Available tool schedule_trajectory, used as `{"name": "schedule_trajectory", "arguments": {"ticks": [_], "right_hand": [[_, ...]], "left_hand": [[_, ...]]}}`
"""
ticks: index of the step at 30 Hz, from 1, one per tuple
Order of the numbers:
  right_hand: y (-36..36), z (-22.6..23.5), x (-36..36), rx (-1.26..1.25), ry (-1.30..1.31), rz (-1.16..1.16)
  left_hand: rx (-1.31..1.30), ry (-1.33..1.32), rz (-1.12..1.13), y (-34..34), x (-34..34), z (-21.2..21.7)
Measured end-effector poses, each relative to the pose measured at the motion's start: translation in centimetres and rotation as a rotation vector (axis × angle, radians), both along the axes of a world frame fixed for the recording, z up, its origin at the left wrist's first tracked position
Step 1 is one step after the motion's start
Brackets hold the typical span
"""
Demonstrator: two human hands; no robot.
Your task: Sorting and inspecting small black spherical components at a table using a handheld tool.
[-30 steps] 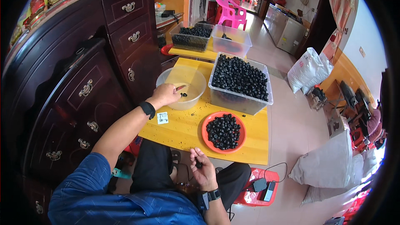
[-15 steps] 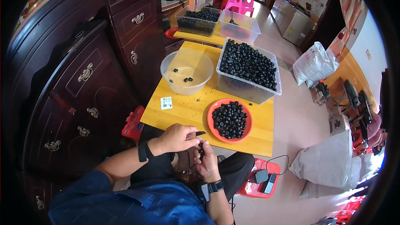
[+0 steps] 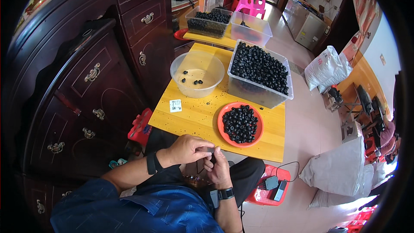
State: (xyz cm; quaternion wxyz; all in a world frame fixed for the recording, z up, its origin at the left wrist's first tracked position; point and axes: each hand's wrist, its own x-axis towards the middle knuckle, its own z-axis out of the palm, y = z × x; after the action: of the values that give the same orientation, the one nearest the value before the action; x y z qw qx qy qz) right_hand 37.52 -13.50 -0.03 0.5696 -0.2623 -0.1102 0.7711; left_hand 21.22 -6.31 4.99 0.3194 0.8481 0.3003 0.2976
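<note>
My L hand (image 3: 187, 150) pinches a small dark thing (image 3: 210, 149) btwn thumb & fingertips; my R hand (image 3: 219, 170) curls right beside it, thumb up, prob. to steady it, tho can't tell what that grip has in it. Both meet just off the table's (image 3: 198, 125) front edge. Black pcs (image 3: 239, 123) fill the red plate (image 3: 239, 144) nr the front-right corner, presumably for R reach; clear round tub (image 3: 197, 92) w/ a few sits by the left edge, likely for L reach.
</note>
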Motion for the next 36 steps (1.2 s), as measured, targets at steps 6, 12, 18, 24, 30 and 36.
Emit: {"name": "schedule_trajectory", "arguments": {"ticks": [6, 12, 18, 24, 30, 36], "right_hand": [[0.2, 0.9, 0.6, 0.084, -0.037, 0.038], [0.0, -0.2, 0.6, 0.108, -0.039, 0.027], [-0.2, -0.6, 0.3, 0.048, -0.062, 0.007], [-0.1, -0.6, 0.6, 0.053, -0.024, 0.056], [0.2, 0.1, 0.7, -0.015, -0.007, 0.034], [-0.1, -0.1, 0.4, 0.112, 0.005, 0.044]], "left_hand": [[0.117, -0.108, 0.004, -0.5, 0.3, 0.2], [-0.159, -0.196, 0.051, -0.8, 0.2, -0.6], [-0.711, -0.483, -0.07, -1.3, 0.6, 0.0], [-0.705, -0.418, -0.076, -1.1, 0.7, -0.1], [-0.311, -0.199, 0.023, -1.4, 0.9, -0.6], [-0.664, -0.519, -0.001, -1.6, 1.6, -1.6]]}}
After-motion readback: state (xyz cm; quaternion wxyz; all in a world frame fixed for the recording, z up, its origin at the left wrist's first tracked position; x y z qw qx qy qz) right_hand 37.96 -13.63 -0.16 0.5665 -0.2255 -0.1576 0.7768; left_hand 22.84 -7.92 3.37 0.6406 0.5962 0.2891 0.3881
